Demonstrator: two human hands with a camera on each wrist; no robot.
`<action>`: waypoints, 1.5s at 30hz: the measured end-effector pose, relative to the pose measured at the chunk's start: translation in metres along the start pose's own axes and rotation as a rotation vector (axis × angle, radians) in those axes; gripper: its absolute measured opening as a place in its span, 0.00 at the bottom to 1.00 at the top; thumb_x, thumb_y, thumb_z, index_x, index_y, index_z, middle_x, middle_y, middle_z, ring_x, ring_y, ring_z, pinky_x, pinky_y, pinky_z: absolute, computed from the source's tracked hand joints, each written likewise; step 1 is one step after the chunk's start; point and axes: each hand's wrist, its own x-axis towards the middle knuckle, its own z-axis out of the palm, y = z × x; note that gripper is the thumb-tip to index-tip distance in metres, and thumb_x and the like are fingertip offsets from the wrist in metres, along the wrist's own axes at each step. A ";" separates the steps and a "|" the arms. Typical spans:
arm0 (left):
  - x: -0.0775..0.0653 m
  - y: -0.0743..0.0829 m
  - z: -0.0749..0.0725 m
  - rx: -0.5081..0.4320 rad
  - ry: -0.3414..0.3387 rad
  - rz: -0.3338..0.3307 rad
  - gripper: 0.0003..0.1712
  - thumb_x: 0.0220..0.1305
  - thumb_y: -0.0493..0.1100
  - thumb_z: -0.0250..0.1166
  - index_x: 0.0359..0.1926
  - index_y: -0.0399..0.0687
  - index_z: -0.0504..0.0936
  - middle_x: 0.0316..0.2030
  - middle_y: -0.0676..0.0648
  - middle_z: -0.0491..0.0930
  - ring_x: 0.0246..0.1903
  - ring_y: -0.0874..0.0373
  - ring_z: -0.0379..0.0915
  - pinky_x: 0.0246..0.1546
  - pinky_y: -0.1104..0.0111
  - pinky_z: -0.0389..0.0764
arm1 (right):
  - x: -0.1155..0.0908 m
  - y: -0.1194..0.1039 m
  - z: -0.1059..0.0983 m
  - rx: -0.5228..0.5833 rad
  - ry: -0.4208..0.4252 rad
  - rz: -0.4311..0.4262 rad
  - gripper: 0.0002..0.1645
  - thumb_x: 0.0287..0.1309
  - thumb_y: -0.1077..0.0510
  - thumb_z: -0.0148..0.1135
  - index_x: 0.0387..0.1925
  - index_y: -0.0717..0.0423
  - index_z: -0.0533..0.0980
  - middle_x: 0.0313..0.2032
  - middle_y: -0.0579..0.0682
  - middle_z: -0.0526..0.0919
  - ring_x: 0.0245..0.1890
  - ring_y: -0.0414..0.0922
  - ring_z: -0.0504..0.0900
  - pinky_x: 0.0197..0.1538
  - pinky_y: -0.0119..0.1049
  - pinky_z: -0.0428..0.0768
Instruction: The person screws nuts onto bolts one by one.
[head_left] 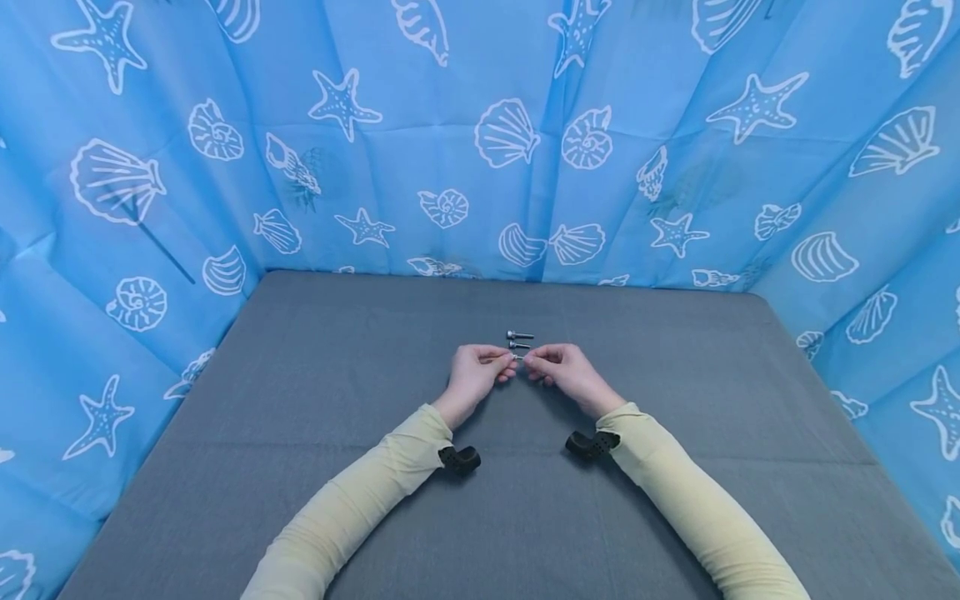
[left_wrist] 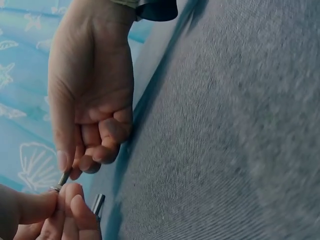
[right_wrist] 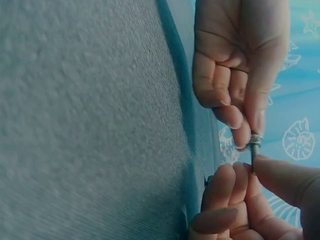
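Between the two hands is a small metal bolt (right_wrist: pixel 256 149) with a threaded shank. My left hand (head_left: pixel 476 372) pinches its head end between thumb and fingertips. A ring-shaped metal piece (right_wrist: pixel 256 140) sits round the bolt right by those fingertips. From the other side, my right hand (head_left: pixel 570 372) pinches the far end of the shank with thumb and forefinger. Fingers hide both ends of the bolt. Just beyond the hands, two more bolts (head_left: pixel 521 335) (head_left: pixel 519 345) lie side by side on the table, heads to the left.
A grey cloth-covered table (head_left: pixel 360 350) extends around the hands on all sides. Behind and beside it hangs a blue curtain (head_left: pixel 420 167) with white shells and starfish. Black wrist cameras (head_left: pixel 459 460) (head_left: pixel 591 445) stick out inward from the pale yellow sleeves.
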 end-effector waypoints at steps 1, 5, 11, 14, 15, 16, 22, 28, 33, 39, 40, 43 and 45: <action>0.001 0.000 0.000 -0.003 -0.002 -0.021 0.12 0.63 0.31 0.63 0.45 0.25 0.81 0.32 0.36 0.84 0.30 0.54 0.83 0.33 0.66 0.84 | 0.001 0.000 0.000 0.006 -0.004 0.015 0.17 0.67 0.57 0.58 0.47 0.68 0.77 0.41 0.60 0.82 0.37 0.46 0.81 0.35 0.33 0.78; 0.008 -0.002 -0.003 -0.028 -0.024 -0.099 0.10 0.63 0.31 0.63 0.43 0.27 0.81 0.33 0.36 0.84 0.29 0.56 0.83 0.34 0.67 0.84 | 0.005 -0.001 -0.004 0.028 -0.034 0.057 0.17 0.67 0.57 0.58 0.48 0.69 0.77 0.39 0.58 0.83 0.35 0.42 0.81 0.35 0.32 0.79; 0.021 -0.001 -0.006 -0.054 -0.051 -0.221 0.09 0.63 0.32 0.63 0.43 0.30 0.83 0.33 0.39 0.85 0.29 0.58 0.83 0.35 0.67 0.84 | 0.016 -0.001 -0.012 0.112 -0.111 0.126 0.18 0.67 0.60 0.57 0.50 0.72 0.75 0.34 0.54 0.84 0.31 0.38 0.81 0.31 0.28 0.79; 0.028 0.001 -0.006 -0.065 -0.059 -0.291 0.10 0.64 0.34 0.64 0.43 0.31 0.83 0.34 0.39 0.85 0.31 0.57 0.83 0.36 0.67 0.84 | 0.021 -0.001 -0.016 0.132 -0.126 0.175 0.19 0.67 0.60 0.56 0.52 0.72 0.74 0.33 0.52 0.84 0.31 0.38 0.82 0.31 0.28 0.80; 0.030 0.002 -0.006 -0.072 -0.059 -0.314 0.10 0.64 0.35 0.63 0.43 0.31 0.83 0.34 0.39 0.84 0.31 0.56 0.84 0.36 0.67 0.84 | 0.022 0.000 -0.017 0.138 -0.126 0.191 0.19 0.67 0.60 0.57 0.52 0.71 0.75 0.33 0.52 0.85 0.31 0.38 0.82 0.32 0.28 0.81; 0.032 0.002 -0.007 -0.085 -0.058 -0.338 0.10 0.64 0.35 0.63 0.44 0.31 0.82 0.34 0.39 0.84 0.31 0.56 0.84 0.36 0.67 0.84 | 0.024 0.000 -0.017 0.145 -0.125 0.206 0.19 0.67 0.60 0.57 0.52 0.71 0.75 0.32 0.52 0.85 0.31 0.39 0.83 0.32 0.29 0.81; 0.040 0.002 -0.008 -0.135 -0.057 -0.437 0.10 0.64 0.32 0.62 0.45 0.30 0.81 0.34 0.37 0.84 0.32 0.53 0.84 0.37 0.66 0.84 | 0.032 0.004 -0.019 0.180 -0.104 0.248 0.18 0.66 0.60 0.58 0.52 0.70 0.76 0.33 0.53 0.86 0.31 0.40 0.84 0.34 0.30 0.83; 0.045 0.002 -0.007 -0.150 -0.063 -0.464 0.10 0.63 0.31 0.63 0.44 0.29 0.81 0.34 0.36 0.84 0.33 0.52 0.84 0.37 0.65 0.84 | 0.034 0.004 -0.019 0.221 -0.084 0.241 0.18 0.66 0.62 0.57 0.52 0.73 0.74 0.32 0.55 0.85 0.30 0.42 0.85 0.35 0.33 0.84; 0.047 0.002 -0.005 -0.162 -0.036 -0.469 0.09 0.62 0.31 0.64 0.43 0.29 0.81 0.34 0.36 0.84 0.31 0.52 0.84 0.36 0.65 0.84 | 0.035 0.006 -0.018 0.213 -0.048 0.259 0.18 0.65 0.61 0.59 0.50 0.71 0.76 0.32 0.56 0.85 0.29 0.42 0.85 0.36 0.34 0.84; 0.048 -0.001 -0.004 -0.158 -0.011 -0.464 0.06 0.61 0.30 0.64 0.39 0.30 0.82 0.31 0.36 0.84 0.30 0.52 0.84 0.34 0.65 0.84 | 0.035 0.007 -0.015 0.226 -0.027 0.280 0.17 0.64 0.62 0.60 0.50 0.71 0.76 0.31 0.56 0.85 0.28 0.42 0.85 0.35 0.35 0.84; 0.048 -0.001 -0.004 -0.154 -0.008 -0.462 0.06 0.60 0.30 0.64 0.39 0.30 0.82 0.31 0.37 0.84 0.30 0.52 0.84 0.34 0.65 0.84 | 0.035 0.007 -0.014 0.226 -0.027 0.281 0.17 0.64 0.62 0.60 0.50 0.71 0.76 0.31 0.56 0.85 0.28 0.41 0.85 0.35 0.34 0.84; 0.047 -0.001 -0.003 -0.146 0.002 -0.454 0.05 0.60 0.29 0.64 0.37 0.31 0.82 0.31 0.37 0.84 0.30 0.52 0.84 0.34 0.65 0.84 | 0.035 0.005 -0.013 0.226 -0.019 0.289 0.17 0.64 0.62 0.59 0.50 0.71 0.76 0.31 0.55 0.85 0.27 0.41 0.85 0.35 0.34 0.84; 0.047 -0.001 -0.003 -0.146 0.008 -0.446 0.04 0.60 0.29 0.64 0.37 0.31 0.82 0.31 0.37 0.84 0.30 0.52 0.84 0.34 0.65 0.84 | 0.034 0.003 -0.012 0.223 -0.011 0.293 0.17 0.64 0.62 0.59 0.50 0.71 0.76 0.30 0.55 0.85 0.27 0.41 0.85 0.34 0.34 0.84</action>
